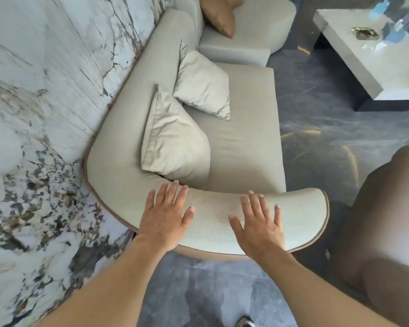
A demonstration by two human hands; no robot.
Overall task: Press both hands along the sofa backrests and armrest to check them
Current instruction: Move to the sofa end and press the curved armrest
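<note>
Now we lay our left hand (pixel 164 218) and right hand (pixel 260 223), fingers (pixel 254 204) spread, flat on the beige armrest (pixel 213 223) beside the marble wall (pixel 33 114).

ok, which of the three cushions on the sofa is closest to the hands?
The large pale beige cushion propped in the sofa's rounded corner, just beyond the left hand. The smaller pale beige cushion sits further along the backrest, and the brown cushion is farthest.

Both forearms are bare from the bottom edge of the view up to the wrists, with no sleeve in sight; the left hand (pixel 165 218) and the right hand (pixel 260 223) wear no ring, watch or glove. The nails are short and unpainted; a dark shoe (pixel 244 322) with a pale patch shows on one foot.
</note>
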